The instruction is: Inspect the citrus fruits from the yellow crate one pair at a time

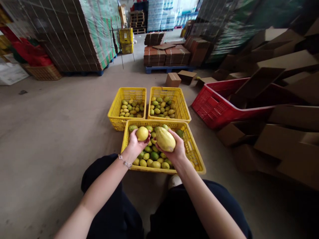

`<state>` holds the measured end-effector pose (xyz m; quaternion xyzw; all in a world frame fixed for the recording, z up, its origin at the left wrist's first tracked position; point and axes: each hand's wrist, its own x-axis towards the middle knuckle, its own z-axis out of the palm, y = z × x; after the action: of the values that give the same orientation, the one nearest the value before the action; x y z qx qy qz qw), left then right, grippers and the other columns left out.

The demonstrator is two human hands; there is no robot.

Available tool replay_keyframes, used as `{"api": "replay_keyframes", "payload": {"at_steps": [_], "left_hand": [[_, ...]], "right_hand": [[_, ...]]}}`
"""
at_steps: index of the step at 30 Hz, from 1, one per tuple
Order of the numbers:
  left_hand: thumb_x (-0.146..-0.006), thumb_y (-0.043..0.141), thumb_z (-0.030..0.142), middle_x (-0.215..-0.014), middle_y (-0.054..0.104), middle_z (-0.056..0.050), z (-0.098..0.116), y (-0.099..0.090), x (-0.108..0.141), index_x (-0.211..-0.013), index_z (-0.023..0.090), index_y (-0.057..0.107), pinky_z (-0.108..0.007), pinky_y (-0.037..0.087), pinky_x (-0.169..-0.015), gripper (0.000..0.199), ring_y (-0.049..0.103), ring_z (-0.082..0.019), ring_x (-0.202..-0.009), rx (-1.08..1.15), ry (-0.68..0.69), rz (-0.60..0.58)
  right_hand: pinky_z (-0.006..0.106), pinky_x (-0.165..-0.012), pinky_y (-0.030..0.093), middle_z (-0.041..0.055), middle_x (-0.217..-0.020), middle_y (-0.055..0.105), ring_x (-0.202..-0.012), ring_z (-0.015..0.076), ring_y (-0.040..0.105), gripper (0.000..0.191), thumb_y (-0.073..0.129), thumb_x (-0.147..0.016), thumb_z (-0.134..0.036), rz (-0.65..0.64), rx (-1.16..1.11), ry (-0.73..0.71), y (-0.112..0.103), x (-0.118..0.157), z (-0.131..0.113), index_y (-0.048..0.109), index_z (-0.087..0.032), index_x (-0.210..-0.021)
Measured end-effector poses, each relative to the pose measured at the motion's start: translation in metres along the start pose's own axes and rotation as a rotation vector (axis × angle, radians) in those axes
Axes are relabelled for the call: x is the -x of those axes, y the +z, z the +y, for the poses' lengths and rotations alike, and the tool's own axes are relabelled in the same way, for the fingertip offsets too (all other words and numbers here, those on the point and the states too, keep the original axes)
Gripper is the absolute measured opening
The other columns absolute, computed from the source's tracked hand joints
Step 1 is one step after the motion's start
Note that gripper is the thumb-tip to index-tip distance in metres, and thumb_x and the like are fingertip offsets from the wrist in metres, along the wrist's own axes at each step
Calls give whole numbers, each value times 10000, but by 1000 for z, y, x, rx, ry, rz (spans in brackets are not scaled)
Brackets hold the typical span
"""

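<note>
My left hand (pixel 135 145) is closed round a small, roundish yellow lemon (pixel 142 133). In my right hand (pixel 178 148) lies a much larger, oblong yellow lemon (pixel 165 139), with the fingers wrapped round its side and underneath. Both hands are above the near yellow crate (pixel 198 157), which holds many yellow and green lemons (pixel 155 156). The two fruits are held side by side, a little apart. Beyond stand two more yellow crates, one at left (pixel 114 114) and one at right (pixel 183 104), each with yellow and greenish lemons inside.
A red crate (pixel 211 113) with cardboard in it stands to the right, among piled cardboard boxes (pixel 286 146). Farther back are a small closed carton (pixel 173 79), flattened cardboard on a blue pallet (pixel 166 69) and tall wrapped stacks (pixel 74 36). Concrete floor (pixel 62 126) stretches left.
</note>
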<state>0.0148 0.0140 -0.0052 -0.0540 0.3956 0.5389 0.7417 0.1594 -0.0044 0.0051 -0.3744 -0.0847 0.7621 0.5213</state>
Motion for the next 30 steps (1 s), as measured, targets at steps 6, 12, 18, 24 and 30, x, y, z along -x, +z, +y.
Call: {"api": "replay_keyframes", "payload": {"at_steps": [6, 12, 18, 24, 30], "left_hand": [[-870, 394, 215, -702, 638, -85, -3, 3, -2, -978, 92, 611, -241, 513, -490, 271, 613, -166, -565, 25, -3, -5], [-761, 663, 263, -701, 615, -36, 0, 8, 6, -905, 147, 582, -239, 551, -536, 202, 625, -151, -595, 7, 64, 0], [-896, 349, 201, -776, 662, -127, -2, 4, 4, -994, 72, 588, -236, 561, -546, 289, 659, -169, -634, 87, -44, -72], [-829, 569, 274, -739, 650, -80, 0, 8, 6, -895, 121, 600, -257, 578, -607, 169, 669, -176, -674, 91, 30, -43], [-824, 529, 242, -721, 642, -60, 4, 4, 9, -897, 130, 612, -247, 558, -552, 157, 652, -167, -654, 162, 24, -95]], "right_hand": [[320, -473, 546, 70, -642, 711, -510, 203, 655, 197, 482, -833, -237, 64, 13, 10, 2, -4, 3, 651, -139, -813], [309, -450, 542, 41, -592, 690, -461, 188, 632, 179, 509, -840, -252, 123, 18, -41, 0, -7, 3, 644, -151, -779], [370, -486, 554, 76, -613, 702, -497, 229, 667, 208, 454, -850, -247, 67, 14, 134, -12, -18, 5, 634, -158, -791], [383, -580, 588, 67, -712, 723, -614, 221, 688, 220, 493, -866, -311, 110, 72, 87, 0, -6, 4, 646, -153, -878], [386, -635, 595, 11, -685, 694, -623, 176, 655, 88, 596, -793, -243, 221, 1, 4, 1, -4, 2, 626, -182, -848]]}}
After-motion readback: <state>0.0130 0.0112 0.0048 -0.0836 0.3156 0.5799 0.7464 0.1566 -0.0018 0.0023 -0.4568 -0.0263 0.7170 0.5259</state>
